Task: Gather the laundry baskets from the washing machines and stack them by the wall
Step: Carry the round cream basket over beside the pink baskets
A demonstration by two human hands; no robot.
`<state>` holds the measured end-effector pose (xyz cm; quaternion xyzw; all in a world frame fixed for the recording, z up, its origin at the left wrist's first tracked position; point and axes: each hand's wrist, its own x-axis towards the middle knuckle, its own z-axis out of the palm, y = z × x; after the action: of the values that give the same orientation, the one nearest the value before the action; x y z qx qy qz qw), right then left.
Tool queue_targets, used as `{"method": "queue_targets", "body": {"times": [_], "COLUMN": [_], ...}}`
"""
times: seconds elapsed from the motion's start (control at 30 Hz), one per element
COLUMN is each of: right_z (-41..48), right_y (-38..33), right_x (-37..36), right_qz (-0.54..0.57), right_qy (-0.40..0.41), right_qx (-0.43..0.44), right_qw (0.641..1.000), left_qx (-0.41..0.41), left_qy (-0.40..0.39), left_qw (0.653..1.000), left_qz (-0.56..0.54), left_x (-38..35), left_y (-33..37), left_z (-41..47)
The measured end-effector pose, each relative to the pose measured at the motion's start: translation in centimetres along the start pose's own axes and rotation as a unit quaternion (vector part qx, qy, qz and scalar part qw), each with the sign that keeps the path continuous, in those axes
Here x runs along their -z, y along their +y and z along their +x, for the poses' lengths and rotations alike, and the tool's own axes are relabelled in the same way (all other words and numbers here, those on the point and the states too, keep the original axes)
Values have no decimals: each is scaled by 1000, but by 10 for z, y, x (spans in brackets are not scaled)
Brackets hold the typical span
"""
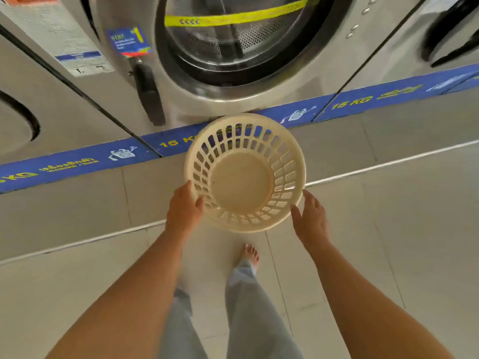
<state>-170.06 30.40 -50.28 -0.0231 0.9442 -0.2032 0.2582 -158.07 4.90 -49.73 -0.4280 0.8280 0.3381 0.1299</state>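
- Your left hand is gripping the near-left rim of the round cream plastic laundry basket: thumb hooked over the rim onto the slotted inside wall, fingers wrapping underneath and out of sight.
- Your right hand is sitting at the near-right rim, fingers spread and loosely extended, fingertips at the rim edge. Can't tell whether it's actually touching or just beside it.
- The basket is sitting between your two hands, open side facing up at you, empty, solid disc bottom showing. Can't tell whether it's resting on the grey tiled floor or hanging just above it.
- Its far rim is overlapping the blue "15 KG" floor strip at the foot of the stainless front-load washing machine, right below the round glass door.
- Neighbouring machines left and right are cut off by the frame edges.
- Small text on the blue sticker by the door is blurring out, unreadable.
- One bare foot is showing on the tiles below the basket; the other is hiding under your jeans leg.
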Motion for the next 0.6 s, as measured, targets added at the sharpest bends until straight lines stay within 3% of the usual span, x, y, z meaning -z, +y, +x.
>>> {"method": "queue_targets", "body": {"times": [0.37, 0.6], "right_z": [162, 216], "right_y": [33, 60], "right_x": [-48, -78], "right_qz": [-43, 5], "right_qy": [16, 57], "right_qx": [32, 119], "right_qw": [998, 991], "left_qx": [106, 47], "left_qy": [99, 149], "left_qw": [989, 987], "left_qz": [-10, -30], "left_x": [-90, -117], "left_y": [-26, -63], "left_z": [95, 128]}}
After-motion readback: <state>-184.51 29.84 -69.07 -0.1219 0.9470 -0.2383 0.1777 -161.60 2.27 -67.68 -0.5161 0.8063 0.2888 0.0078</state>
